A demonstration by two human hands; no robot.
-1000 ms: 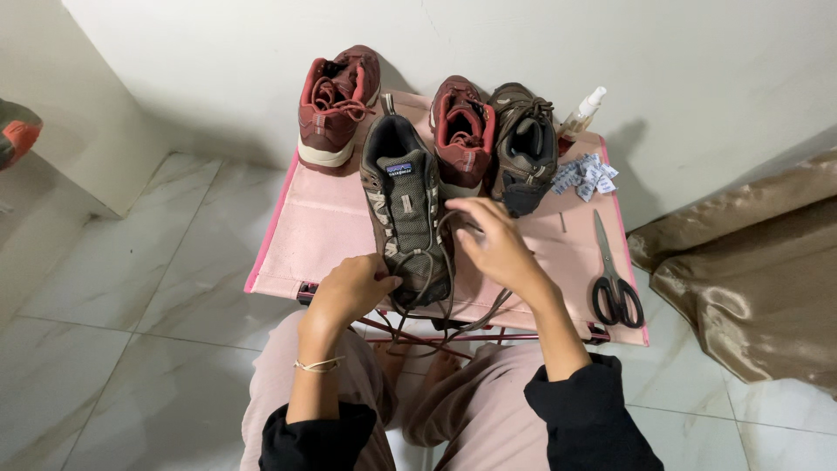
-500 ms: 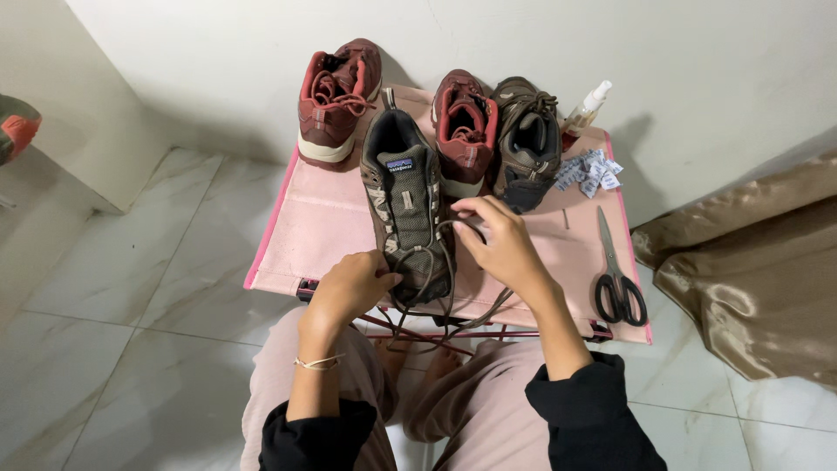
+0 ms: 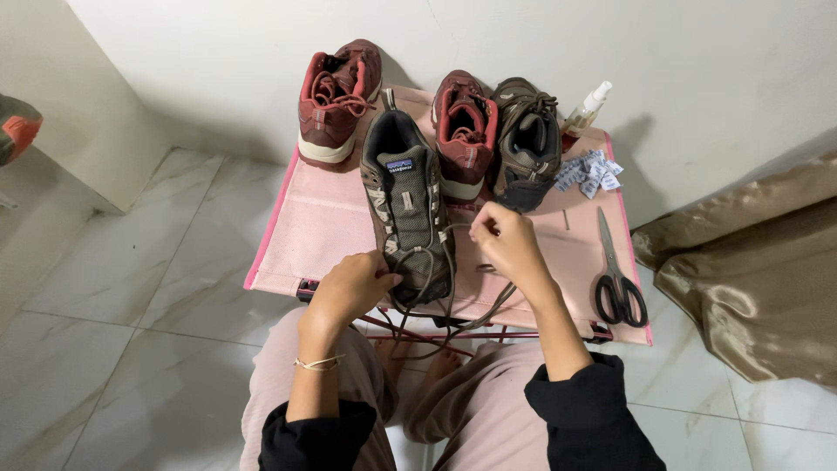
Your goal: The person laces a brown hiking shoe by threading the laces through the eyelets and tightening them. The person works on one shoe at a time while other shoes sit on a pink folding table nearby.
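Head view: grey shoe [image 3: 405, 209] on pink table [image 3: 314, 227], lace [image 3: 453, 262] threaded only partway, ends hanging loose. Left hand [image 3: 349, 292] grips toe; right hand [image 3: 506, 244] pinches lace.

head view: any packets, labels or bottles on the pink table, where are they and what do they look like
Sachets: small heap of white packets with blue print, back right of the pink table, beside the brown shoe.
Spray bottle: small, clear with a white nozzle, at the wall behind the sachets.
Tongue label: small blue and white patch on the grey-brown shoe by the hands.
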